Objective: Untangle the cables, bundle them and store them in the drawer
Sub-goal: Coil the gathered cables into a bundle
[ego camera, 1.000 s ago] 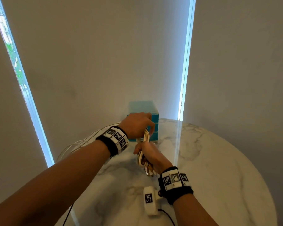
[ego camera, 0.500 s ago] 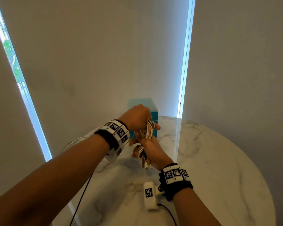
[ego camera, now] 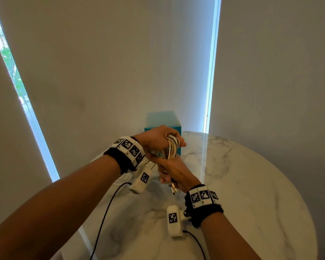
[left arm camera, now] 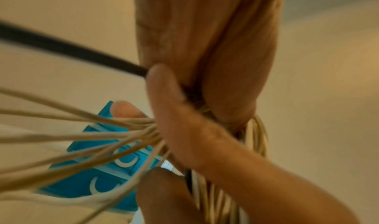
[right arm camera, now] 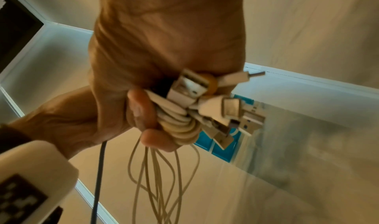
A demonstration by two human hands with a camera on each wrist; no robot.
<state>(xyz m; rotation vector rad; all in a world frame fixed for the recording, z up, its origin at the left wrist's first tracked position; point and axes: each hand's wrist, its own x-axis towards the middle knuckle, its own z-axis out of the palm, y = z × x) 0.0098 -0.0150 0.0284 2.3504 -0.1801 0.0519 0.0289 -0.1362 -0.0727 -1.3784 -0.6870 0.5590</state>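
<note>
Coiling the cables above the desk, both hands on the bundle.

My right hand (ego camera: 174,172) is clenched around the lower end of the cables (ego camera: 172,150), with the plugs (right arm camera: 215,101) bunched together and sticking out of my fist toward me; I judge that keeps the ends even while I wind. My left hand (ego camera: 158,138) curls its fingers round the top of the loop, holding it taut and upright so the strands stay parallel rather than crossing again. The bundle's long axis runs roughly vertical between my two fists, in the air over the marble desk (ego camera: 251,184). Loose strands trail off to the left, not yet gathered in. The blue drawer unit (ego camera: 162,120) stands just behind my hands at the desk's far edge; its drawers look closed, so storing comes later.
</note>
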